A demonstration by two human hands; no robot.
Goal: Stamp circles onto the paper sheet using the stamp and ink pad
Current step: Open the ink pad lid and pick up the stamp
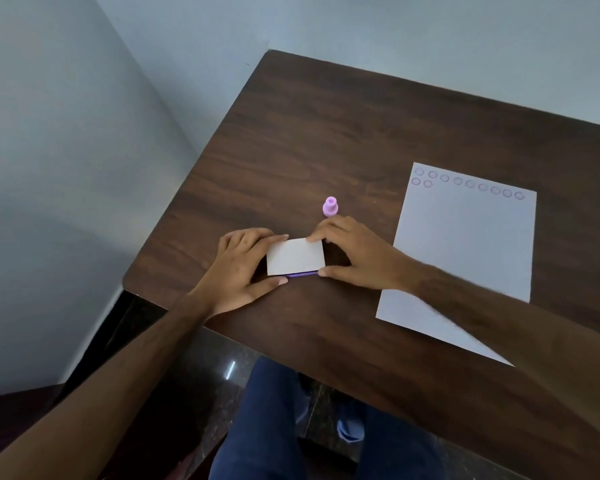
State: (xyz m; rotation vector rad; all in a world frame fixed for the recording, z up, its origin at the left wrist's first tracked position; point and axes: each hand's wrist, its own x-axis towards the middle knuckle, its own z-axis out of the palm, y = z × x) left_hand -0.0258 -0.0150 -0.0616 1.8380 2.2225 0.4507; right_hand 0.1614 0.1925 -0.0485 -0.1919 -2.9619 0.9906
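Dark wood-grain desk (326, 133) sits in a corner of pale walls, and near its front-left edge we hold the ink pad (296, 256) with both hands. Our left hand (238, 268) grips its left end, fingers (267, 237) over the white lid and thumb at the near edge; our right hand (354, 252) pinches the right end between fingertips and thumb, a purple strip showing under the lid. Just behind our right hand stands the pink stamp (330, 206), upright and untouched. Well to the right lies the paper sheet (465, 244), with stamped circles (468, 183) along its top and two more below; our right forearm crosses its near corner.
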